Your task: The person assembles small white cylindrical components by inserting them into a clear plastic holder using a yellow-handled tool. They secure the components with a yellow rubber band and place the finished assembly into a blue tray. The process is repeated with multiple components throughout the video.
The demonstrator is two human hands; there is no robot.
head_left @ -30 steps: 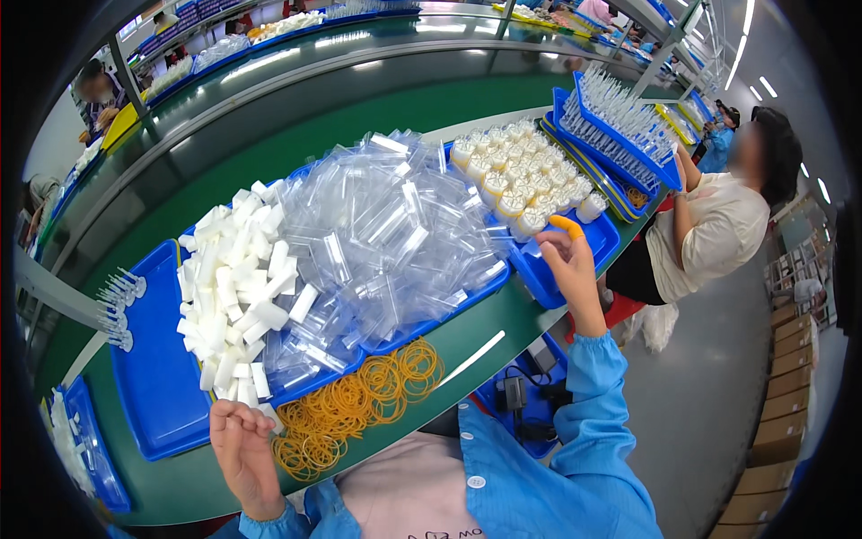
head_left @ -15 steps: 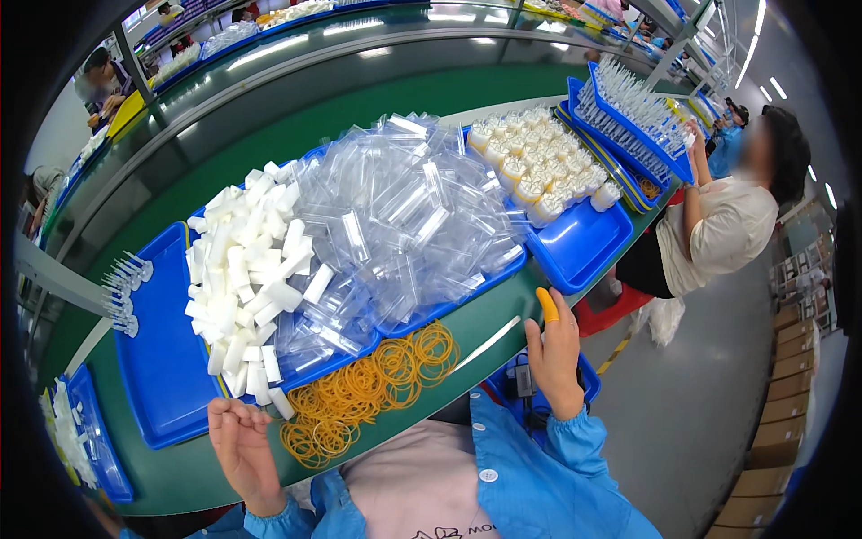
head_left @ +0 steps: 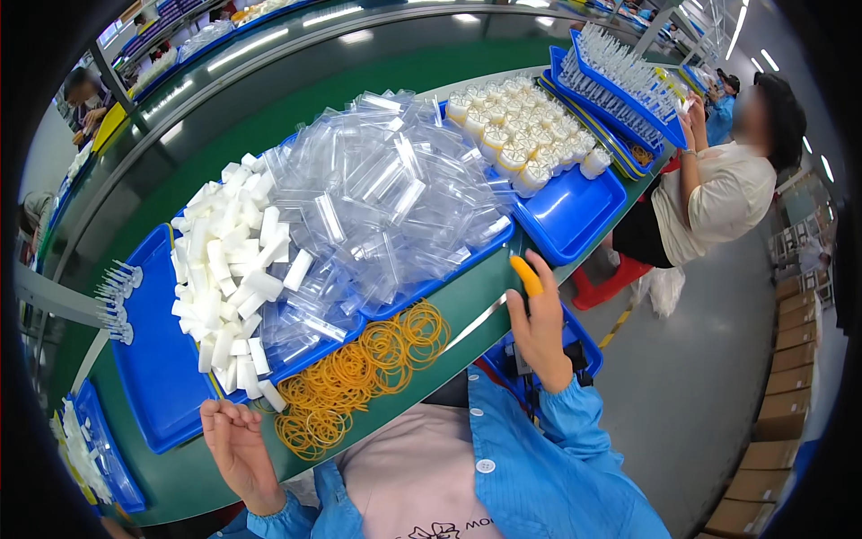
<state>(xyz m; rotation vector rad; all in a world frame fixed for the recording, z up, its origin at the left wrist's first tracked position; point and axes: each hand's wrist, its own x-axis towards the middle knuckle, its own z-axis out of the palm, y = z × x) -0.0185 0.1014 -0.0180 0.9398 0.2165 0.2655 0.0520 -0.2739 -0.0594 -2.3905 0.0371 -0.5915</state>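
My left hand [head_left: 238, 454] is raised at the table's near edge with its palm showing and fingers loosely bent, nothing visible in it. It is nearest to the white foam-like blocks [head_left: 220, 278] and the heap of yellow rubber bands [head_left: 332, 386]. To the right, my right hand [head_left: 541, 328] hovers by the table edge with its fingers apart, holding nothing I can see. A yellow finger cot [head_left: 527, 276] covers one fingertip. A thin white strip [head_left: 476, 325] lies to its left, and a blue tray [head_left: 575, 216] is just beyond. Clear plastic sleeves [head_left: 386, 198] are piled in the middle.
Bundled white pieces with yellow bands [head_left: 521, 130] stand at the back right. Blue trays of pale thin parts [head_left: 620, 81] are stacked beyond, near a seated person [head_left: 709, 198]. At left, a blue tray [head_left: 166, 359] bears a few similar parts. A blue bin [head_left: 584, 346] sits below the edge.
The view has shifted slightly, so the table appears higher. My right hand has moved a little up and left, its fingers spreading more. My left hand stays nearly still.
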